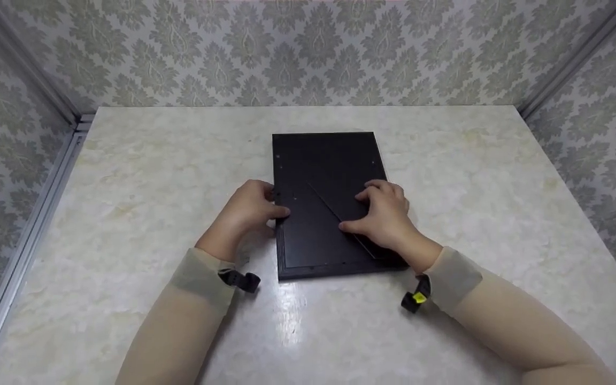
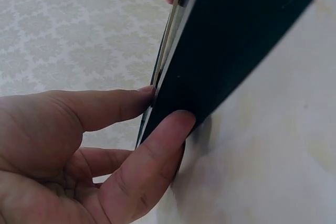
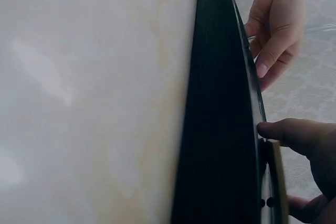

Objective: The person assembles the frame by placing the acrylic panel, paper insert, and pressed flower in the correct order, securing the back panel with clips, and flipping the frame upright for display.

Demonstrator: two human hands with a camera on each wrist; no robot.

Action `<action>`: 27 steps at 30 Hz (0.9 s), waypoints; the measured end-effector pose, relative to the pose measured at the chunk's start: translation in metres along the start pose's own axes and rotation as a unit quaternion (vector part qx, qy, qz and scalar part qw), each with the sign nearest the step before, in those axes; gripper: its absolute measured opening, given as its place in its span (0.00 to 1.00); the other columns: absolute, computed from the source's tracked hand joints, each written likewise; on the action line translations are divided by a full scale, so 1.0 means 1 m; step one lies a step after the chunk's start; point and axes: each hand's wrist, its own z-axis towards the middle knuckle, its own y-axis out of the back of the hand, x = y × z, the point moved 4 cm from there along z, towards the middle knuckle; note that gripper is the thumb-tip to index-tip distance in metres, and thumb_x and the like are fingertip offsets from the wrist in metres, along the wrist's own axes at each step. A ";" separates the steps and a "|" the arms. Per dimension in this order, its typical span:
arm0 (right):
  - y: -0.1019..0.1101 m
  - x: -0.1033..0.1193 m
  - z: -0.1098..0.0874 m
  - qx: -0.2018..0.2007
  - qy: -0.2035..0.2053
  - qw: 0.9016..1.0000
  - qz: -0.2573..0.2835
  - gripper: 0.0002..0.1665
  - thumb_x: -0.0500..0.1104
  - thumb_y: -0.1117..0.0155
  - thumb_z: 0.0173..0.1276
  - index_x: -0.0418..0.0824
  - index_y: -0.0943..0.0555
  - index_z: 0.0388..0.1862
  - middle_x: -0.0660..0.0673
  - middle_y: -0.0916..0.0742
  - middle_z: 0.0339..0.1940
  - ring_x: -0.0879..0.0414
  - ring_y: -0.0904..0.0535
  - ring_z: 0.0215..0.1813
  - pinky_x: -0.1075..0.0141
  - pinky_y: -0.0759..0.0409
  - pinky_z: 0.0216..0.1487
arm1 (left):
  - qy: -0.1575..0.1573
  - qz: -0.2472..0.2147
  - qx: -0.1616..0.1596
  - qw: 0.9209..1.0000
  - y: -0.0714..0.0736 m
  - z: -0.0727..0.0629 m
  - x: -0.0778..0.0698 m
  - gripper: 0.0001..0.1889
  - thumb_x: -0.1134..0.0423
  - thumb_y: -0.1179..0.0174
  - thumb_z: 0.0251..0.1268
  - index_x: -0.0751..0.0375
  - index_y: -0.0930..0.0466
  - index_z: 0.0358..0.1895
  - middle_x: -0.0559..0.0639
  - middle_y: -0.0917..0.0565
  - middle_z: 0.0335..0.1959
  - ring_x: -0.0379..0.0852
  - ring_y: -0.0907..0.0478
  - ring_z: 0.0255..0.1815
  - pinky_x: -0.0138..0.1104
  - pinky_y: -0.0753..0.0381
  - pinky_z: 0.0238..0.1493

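A black picture frame (image 1: pixel 329 155) lies face down on the table, its back upward. My left hand (image 1: pixel 254 206) grips its left edge, with the thumb on the back and the other fingers at the side. In the left wrist view, fingertips (image 2: pixel 181 121) press the frame's dark side wall (image 2: pixel 220 40). Over the lower right of the back, my right hand (image 1: pixel 385 214) pinches the thin stand leg (image 1: pixel 359 243), whose edge shows as a slanting line. In the right wrist view, the leg (image 3: pixel 281 182) stands slightly off the back, between thumb and finger.
The frame rests near the middle of a pale marbled table (image 1: pixel 126 187). Patterned wall panels (image 1: pixel 308 53) enclose the back and both sides, with metal rails (image 1: pixel 35 235) at the corners. Both wrists wear black straps (image 1: pixel 238 279).
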 end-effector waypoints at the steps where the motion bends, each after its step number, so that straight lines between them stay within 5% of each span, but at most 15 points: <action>1: 0.000 0.001 0.001 0.000 -0.003 1.000 -0.005 0.45 0.55 0.11 0.61 0.33 0.18 0.69 0.34 0.27 0.85 0.32 0.41 0.88 0.36 0.46 0.91 | -0.003 0.003 -0.002 1.000 0.000 0.000 -0.001 0.24 0.67 0.26 0.73 0.72 0.15 0.68 0.66 0.10 0.65 0.53 0.07 0.47 0.41 0.03 0.42; 8: 0.001 0.008 0.005 0.037 -0.016 0.999 0.009 0.52 0.55 0.16 0.67 0.34 0.28 0.81 0.33 0.19 0.74 0.37 0.21 0.74 0.42 0.22 0.80 | -0.021 0.022 -0.018 0.999 -0.002 0.000 -0.002 0.19 0.67 0.28 0.75 0.63 0.10 0.66 0.62 0.07 0.61 0.49 0.09 0.45 0.40 0.05 0.45; 13: -0.003 0.010 0.005 0.031 -0.002 0.999 -0.012 0.52 0.58 0.19 0.71 0.34 0.26 0.84 0.33 0.19 0.76 0.38 0.20 0.77 0.43 0.23 0.82 | -0.031 0.042 -0.046 0.998 -0.005 0.000 -0.003 0.20 0.65 0.30 0.76 0.59 0.09 0.67 0.58 0.06 0.61 0.50 0.13 0.51 0.42 0.15 0.60; 19: -0.002 0.008 0.006 0.015 0.007 1.000 -0.006 0.46 0.56 0.19 0.72 0.34 0.22 0.81 0.34 0.19 0.75 0.39 0.20 0.75 0.44 0.22 0.81 | -0.042 0.024 -0.079 0.996 -0.006 0.001 -0.004 0.21 0.65 0.30 0.70 0.59 0.07 0.65 0.58 0.03 0.52 0.46 0.17 0.40 0.35 0.20 0.45; 22: -0.001 0.008 0.006 0.013 0.009 1.000 0.000 0.46 0.55 0.19 0.72 0.34 0.22 0.80 0.35 0.19 0.75 0.39 0.19 0.74 0.44 0.21 0.81 | -0.047 0.001 -0.076 0.996 -0.004 0.001 -0.003 0.25 0.66 0.29 0.70 0.62 0.11 0.70 0.61 0.04 0.53 0.47 0.10 0.40 0.32 0.16 0.44; 27: 0.000 0.009 0.003 0.005 0.015 1.000 0.007 0.46 0.54 0.18 0.71 0.33 0.21 0.80 0.35 0.18 0.74 0.40 0.19 0.75 0.45 0.22 0.82 | -0.028 -0.045 -0.049 0.997 -0.004 0.004 -0.001 0.39 0.70 0.29 0.70 0.75 0.30 0.83 0.67 0.07 0.61 0.54 0.06 0.54 0.37 0.09 0.57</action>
